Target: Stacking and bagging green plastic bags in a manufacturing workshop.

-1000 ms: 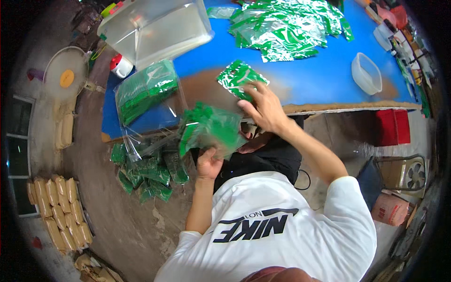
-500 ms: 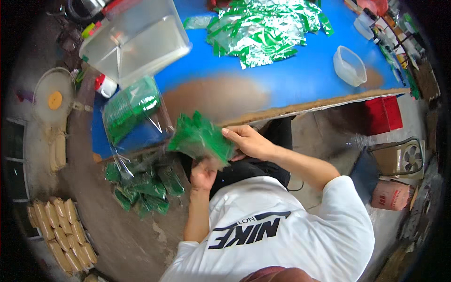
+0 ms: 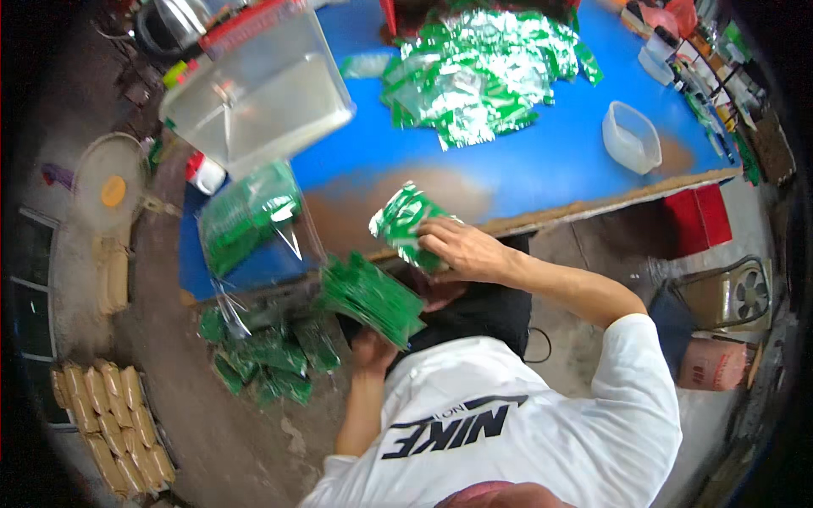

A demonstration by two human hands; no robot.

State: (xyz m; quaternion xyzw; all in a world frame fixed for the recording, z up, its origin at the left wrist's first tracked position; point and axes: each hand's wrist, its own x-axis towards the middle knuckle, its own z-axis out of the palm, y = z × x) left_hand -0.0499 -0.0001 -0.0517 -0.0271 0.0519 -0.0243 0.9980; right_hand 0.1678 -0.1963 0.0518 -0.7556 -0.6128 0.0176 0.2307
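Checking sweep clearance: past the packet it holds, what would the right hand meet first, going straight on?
Beyond the green packet, the right hand would likely meet the clear bag of green packs; depth is unclear, so the tabletop might come first.

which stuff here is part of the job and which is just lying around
Likely part of it:
- green packet stack, in the left hand
- green-and-silver packet, in the right hand
- packet pile
- clear bag of green packets

Seemingly just lying around:
- translucent tub
- red box
- brown packs
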